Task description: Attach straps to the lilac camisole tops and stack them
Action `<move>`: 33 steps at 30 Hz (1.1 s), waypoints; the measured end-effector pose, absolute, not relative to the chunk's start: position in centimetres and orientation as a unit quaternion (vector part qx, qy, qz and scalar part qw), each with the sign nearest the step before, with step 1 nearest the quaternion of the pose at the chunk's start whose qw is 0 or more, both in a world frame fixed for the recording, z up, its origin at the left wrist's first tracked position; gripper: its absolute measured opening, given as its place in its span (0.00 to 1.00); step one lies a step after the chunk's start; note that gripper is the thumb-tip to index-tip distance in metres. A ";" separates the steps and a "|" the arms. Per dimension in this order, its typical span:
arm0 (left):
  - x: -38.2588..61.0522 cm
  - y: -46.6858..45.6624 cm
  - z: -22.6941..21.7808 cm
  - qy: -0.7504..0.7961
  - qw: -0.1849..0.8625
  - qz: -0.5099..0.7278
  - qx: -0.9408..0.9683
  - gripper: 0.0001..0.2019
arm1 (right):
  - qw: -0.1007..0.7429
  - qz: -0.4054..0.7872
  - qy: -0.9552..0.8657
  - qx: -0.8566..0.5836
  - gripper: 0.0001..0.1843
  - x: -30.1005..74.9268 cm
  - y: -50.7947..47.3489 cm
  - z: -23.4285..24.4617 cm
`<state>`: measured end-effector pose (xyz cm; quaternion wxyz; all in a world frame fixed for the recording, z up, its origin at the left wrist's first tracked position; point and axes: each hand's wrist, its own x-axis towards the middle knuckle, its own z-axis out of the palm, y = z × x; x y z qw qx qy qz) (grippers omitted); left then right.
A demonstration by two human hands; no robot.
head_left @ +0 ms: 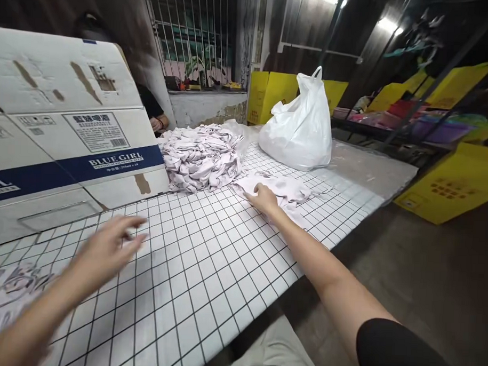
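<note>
My right hand (262, 199) reaches across the table and pinches the near-left edge of a pale pink piece of fabric (286, 187), which lies loosely spread on the checked cloth. My left hand (111, 242) is raised over the checked tablecloth (193, 256), its thumb and fingers apart, with nothing between them; it is slightly blurred. Beyond my right hand rises a heaped pile of the same pale fabric pieces (203, 155). At the lower left, partly behind my left forearm, lie more pale pieces with dark loops (18, 287), blurred.
A flattened-looking white and blue cardboard box (70, 118) stands on the table's left. Behind the fabric sits a full white plastic bag (300, 129). Another person's hand (160, 122) shows behind the pile. Yellow boxes (452, 182) stand right, near a rack with coloured baskets (442, 128).
</note>
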<state>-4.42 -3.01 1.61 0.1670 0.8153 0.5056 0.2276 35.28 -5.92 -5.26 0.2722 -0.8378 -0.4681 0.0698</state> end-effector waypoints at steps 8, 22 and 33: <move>17.4 -0.8 -3.0 0.343 0.388 0.263 0.814 0.12 | 0.333 0.174 -0.482 -0.792 0.11 40.8 -3.0 -1.9; 10.0 -2.7 5.3 0.326 0.664 0.261 0.620 0.15 | 0.381 0.452 -0.644 -0.486 0.16 38.2 -7.3 8.4; -1.7 -9.6 -8.7 0.585 0.293 0.240 0.717 0.19 | 0.280 0.230 -0.657 -0.662 0.17 29.6 -15.6 -7.0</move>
